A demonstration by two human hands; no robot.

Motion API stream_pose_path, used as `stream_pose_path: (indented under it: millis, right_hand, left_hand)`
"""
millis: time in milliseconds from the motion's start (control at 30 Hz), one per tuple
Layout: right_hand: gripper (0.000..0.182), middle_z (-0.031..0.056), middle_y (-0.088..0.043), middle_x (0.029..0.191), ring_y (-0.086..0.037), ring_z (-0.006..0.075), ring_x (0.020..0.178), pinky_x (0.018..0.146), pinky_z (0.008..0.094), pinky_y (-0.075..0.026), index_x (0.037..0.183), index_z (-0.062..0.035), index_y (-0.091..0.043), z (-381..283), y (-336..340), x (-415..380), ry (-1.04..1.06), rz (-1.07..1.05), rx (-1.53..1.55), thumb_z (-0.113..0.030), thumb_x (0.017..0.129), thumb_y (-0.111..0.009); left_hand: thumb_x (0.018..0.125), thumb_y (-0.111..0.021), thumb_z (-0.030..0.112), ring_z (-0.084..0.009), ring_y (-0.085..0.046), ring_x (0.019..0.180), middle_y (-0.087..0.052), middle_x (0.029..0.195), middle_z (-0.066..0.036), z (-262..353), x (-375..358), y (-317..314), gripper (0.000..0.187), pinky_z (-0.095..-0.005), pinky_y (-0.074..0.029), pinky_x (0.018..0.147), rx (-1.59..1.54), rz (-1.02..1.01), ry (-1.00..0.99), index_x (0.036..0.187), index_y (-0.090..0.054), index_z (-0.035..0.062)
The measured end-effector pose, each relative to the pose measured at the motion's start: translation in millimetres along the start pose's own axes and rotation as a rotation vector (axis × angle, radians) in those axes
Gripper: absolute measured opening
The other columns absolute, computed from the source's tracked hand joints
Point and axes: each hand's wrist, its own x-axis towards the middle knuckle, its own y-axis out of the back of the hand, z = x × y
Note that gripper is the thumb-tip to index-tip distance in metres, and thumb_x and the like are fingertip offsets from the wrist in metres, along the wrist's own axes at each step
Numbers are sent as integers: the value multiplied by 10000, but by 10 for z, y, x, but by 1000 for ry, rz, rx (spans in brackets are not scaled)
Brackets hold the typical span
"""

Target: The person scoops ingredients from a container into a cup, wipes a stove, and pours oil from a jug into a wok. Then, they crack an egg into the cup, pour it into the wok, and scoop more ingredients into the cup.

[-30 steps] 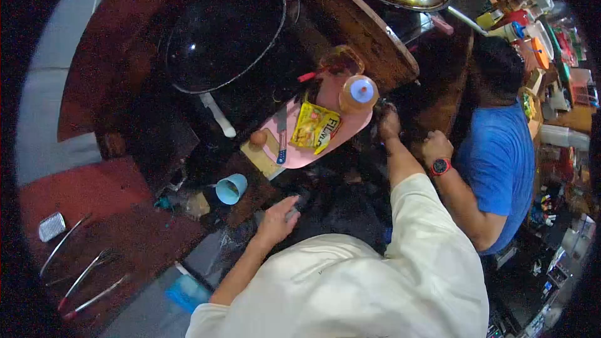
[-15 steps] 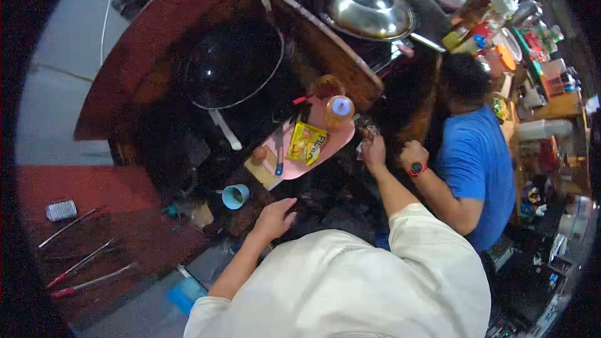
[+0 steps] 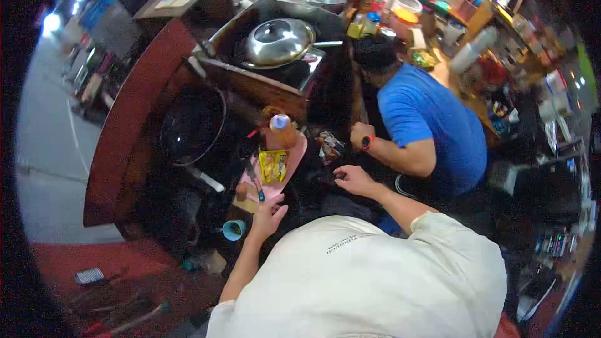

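My left hand [image 3: 268, 216] hovers with fingers apart at the near end of a pink cutting board [image 3: 289, 178], close to the handle of a knife [image 3: 255, 181]. On the board lie a yellow packet [image 3: 273, 166] and, behind it, a bottle with a pale cap [image 3: 282, 128]. A brown egg-like thing [image 3: 243, 189] sits at the board's left corner. Just below is a light blue cup [image 3: 234, 230]. Right of the board, my right hand [image 3: 355, 180] is held out with loosely bent fingers and nothing visible in it, below a heap of crumpled wrappers [image 3: 329, 147].
A person in a blue shirt [image 3: 432, 125] sits close on my right, one wrist [image 3: 365, 142] near the wrappers. A dark wok [image 3: 193, 126] stands at left. Beyond the board, a domed metal lid [image 3: 280, 42] covers a pan on the stove. Bottles and containers crowd the back right.
My view has swung right and up. My right hand has drawn back from the crumpled wrappers, its fingers loosened. My left hand has moved up to the board's near end.
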Motion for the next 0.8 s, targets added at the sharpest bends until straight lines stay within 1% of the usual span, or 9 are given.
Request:
stream_pose_path:
  millis: [100, 233, 300, 333, 400, 500, 700, 767, 800]
  right_hand:
    - [390, 179, -737, 1013, -716, 291, 879, 825, 386, -571, 1174, -23, -695, -194, 246, -212, -58, 71, 96, -244, 854, -725]
    - [380, 125, -737, 1006, -702, 204, 835, 791, 346, -568, 1172, -16, -691, -626, 662, -495, -22, 100, 145, -247, 873, -733]
    - [372, 103, -732, 1003, -688, 166, 816, 773, 320, -562, 1173, -17, -690, -698, 842, -536, 7, 126, 113, -237, 876, -733]
    - [360, 101, -733, 995, -684, 160, 813, 769, 312, -560, 1170, -20, -692, -722, 935, -550, 84, 147, 150, -229, 880, -732]
    - [302, 65, -719, 945, -657, 118, 818, 739, 287, -535, 1174, -41, -702, -850, 1181, -571, 191, 177, 181, -147, 893, -736]
    - [289, 44, -708, 913, -645, 100, 834, 745, 281, -531, 1161, -45, -711, -836, 1455, -511, 175, 213, 327, -157, 897, -740]
    - [278, 44, -721, 909, -657, 95, 795, 745, 271, -546, 1146, -33, -716, -702, 1740, -491, 170, 204, 314, -147, 894, -737]
    - [268, 53, -720, 899, -663, 105, 786, 730, 270, -548, 1135, -19, -711, -756, 1633, -614, 36, 318, 390, -136, 894, -731]
    - [258, 63, -722, 903, -672, 115, 791, 738, 276, -553, 1126, -8, -707, -879, 1608, -742, 61, 374, 350, -117, 894, -725]
  left_hand:
    - [890, -749, 175, -148, -653, 775, -744, 1045, -112, 349, 107, -39, 427, -313, -549, 741, 17, -32, 7, 1260, -659, -21]
    - [893, -746, 159, -127, -653, 821, -739, 1077, -82, 357, 232, -186, 422, -305, -548, 763, 11, -103, -44, 1262, -659, -25]
    - [898, -744, 151, -135, -670, 900, -730, 1116, -94, 367, 281, -232, 425, -297, -548, 802, 11, -127, 24, 1272, -650, -29]
    - [912, -731, 127, -149, -677, 976, -719, 1128, -119, 368, 318, -275, 423, -288, -563, 812, -163, -128, 53, 1291, -634, -33]
    - [923, -717, 116, -162, -681, 990, -713, 1134, -132, 522, 343, -280, 421, -288, -573, 804, -222, -124, 102, 1305, -623, -33]
    - [951, -677, 90, -185, -691, 971, -698, 1161, -146, 688, 418, -296, 412, -293, -596, 765, -233, -82, 180, 1334, -597, -40]
    - [973, -649, 112, -177, -694, 889, -688, 1165, -142, 938, 516, -566, 407, -299, -594, 750, -545, 68, 368, 1339, -579, -54]
    - [992, -631, 164, -175, -687, 924, -670, 1199, -142, 1118, 588, -719, 413, -307, -589, 790, -473, 66, 383, 1351, -575, -32]
    - [987, -639, 145, -179, -691, 908, -674, 1196, -145, 1151, 626, -802, 409, -307, -589, 775, -570, 60, 370, 1348, -575, -37]
